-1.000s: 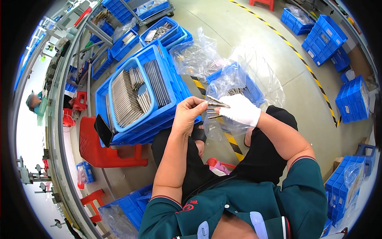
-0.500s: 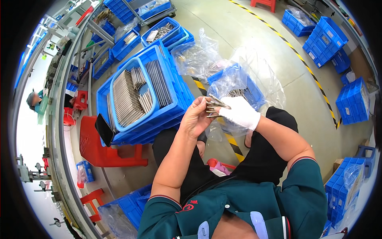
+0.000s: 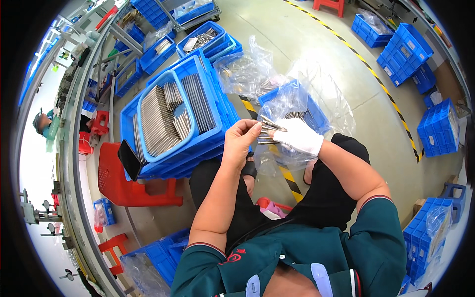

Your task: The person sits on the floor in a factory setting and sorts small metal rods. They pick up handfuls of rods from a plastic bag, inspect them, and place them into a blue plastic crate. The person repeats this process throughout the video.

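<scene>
Grey-beige floor (image 3: 376, 126), black-and-yellow striped tape (image 3: 349, 45) running diagonally across. Long metal-framed counter (image 3: 73, 128) along left side. Large red stool (image 3: 113, 175) beside it; smaller red stool (image 3: 329, 5) at top edge. Blue crates (image 3: 437, 129) stacked at right. Light bright, whitest at far left.

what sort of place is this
It looks like a factory workshop or packing area, most likely for metal parts: slim metal rods are lined up in a blue tray, blue plastic crates are stacked around, and yellow-and-black striped tape marks the floor.
</scene>
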The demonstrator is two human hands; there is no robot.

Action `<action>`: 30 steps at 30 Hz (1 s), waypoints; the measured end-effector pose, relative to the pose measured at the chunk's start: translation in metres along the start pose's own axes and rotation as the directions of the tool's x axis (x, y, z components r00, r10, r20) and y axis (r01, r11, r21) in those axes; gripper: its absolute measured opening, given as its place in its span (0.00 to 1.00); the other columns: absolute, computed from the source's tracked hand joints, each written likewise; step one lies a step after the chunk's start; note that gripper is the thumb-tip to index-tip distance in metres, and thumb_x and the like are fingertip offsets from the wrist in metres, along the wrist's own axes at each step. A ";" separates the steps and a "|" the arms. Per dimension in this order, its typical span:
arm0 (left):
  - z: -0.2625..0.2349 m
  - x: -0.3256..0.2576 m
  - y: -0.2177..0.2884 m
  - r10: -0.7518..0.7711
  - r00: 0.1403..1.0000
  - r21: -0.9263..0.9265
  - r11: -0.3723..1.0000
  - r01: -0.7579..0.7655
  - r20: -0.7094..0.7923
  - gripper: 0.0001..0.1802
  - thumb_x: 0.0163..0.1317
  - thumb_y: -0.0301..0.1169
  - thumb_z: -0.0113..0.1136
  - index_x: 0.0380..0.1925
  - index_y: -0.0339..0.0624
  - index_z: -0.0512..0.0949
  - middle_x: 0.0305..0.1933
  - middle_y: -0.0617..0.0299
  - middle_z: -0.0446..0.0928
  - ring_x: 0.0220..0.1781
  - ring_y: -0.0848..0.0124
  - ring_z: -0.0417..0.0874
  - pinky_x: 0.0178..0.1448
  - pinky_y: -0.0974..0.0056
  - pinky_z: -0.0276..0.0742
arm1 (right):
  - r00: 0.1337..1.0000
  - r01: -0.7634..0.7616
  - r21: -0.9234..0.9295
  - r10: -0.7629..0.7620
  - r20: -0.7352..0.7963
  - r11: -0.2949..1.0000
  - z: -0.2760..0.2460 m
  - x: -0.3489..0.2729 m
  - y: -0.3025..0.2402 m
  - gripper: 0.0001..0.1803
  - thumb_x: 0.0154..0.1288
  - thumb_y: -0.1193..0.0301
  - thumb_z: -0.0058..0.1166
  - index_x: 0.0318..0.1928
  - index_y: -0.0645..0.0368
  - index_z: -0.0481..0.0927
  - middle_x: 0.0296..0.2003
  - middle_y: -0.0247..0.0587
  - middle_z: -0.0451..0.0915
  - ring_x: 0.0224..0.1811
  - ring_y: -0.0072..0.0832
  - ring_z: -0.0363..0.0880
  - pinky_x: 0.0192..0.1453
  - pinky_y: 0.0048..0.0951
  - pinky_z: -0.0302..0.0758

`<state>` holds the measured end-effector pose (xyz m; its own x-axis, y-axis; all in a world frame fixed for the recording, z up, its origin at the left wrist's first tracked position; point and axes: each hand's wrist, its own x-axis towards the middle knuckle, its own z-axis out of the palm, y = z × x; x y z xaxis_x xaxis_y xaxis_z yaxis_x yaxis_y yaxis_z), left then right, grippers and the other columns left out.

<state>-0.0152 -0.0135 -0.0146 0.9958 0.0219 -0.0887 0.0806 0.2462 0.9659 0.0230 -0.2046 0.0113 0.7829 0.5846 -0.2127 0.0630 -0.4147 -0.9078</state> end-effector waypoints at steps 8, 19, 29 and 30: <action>0.000 0.000 0.007 -0.001 0.999 -0.067 0.998 -0.002 -0.040 0.09 0.61 0.30 0.61 0.35 0.33 0.79 0.28 0.65 0.76 0.28 0.80 0.70 0.35 0.74 0.67 | 0.969 -0.089 0.216 0.034 0.245 0.972 -0.007 -0.007 0.002 0.21 0.63 0.54 0.54 0.28 0.62 0.77 0.15 0.31 0.68 0.19 0.19 0.64 0.24 0.26 0.61; -0.008 0.000 0.009 -0.041 0.991 -0.063 0.997 0.049 0.128 0.09 0.59 0.27 0.62 0.37 0.33 0.80 0.30 0.63 0.78 0.30 0.78 0.73 0.38 0.73 0.69 | 0.931 -0.197 0.408 0.039 0.364 0.892 -0.009 -0.011 -0.006 0.13 0.64 0.61 0.56 0.32 0.58 0.77 0.17 0.26 0.67 0.17 0.12 0.59 0.19 0.18 0.54; -0.013 -0.001 0.012 -0.112 0.970 -0.074 0.989 0.131 0.215 0.10 0.57 0.26 0.64 0.38 0.34 0.80 0.33 0.62 0.79 0.35 0.77 0.76 0.41 0.72 0.70 | 0.901 -0.268 0.487 0.038 0.431 0.832 -0.009 -0.016 -0.010 0.12 0.65 0.63 0.53 0.29 0.58 0.77 0.18 0.25 0.69 0.20 0.13 0.62 0.23 0.20 0.59; -0.013 -0.002 0.012 -0.081 0.983 -0.045 0.995 0.090 0.167 0.10 0.57 0.27 0.63 0.37 0.34 0.80 0.33 0.63 0.79 0.35 0.78 0.75 0.40 0.72 0.70 | 0.897 -0.276 0.492 0.038 0.439 0.826 -0.009 -0.014 -0.010 0.12 0.65 0.63 0.53 0.29 0.58 0.77 0.17 0.26 0.69 0.20 0.13 0.62 0.23 0.20 0.58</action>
<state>-0.0166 0.0022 -0.0057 0.9792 -0.1602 -0.1249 0.1677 0.2903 0.9421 0.0166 -0.2153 0.0263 0.4332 0.8151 -0.3846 -0.4686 -0.1608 -0.8686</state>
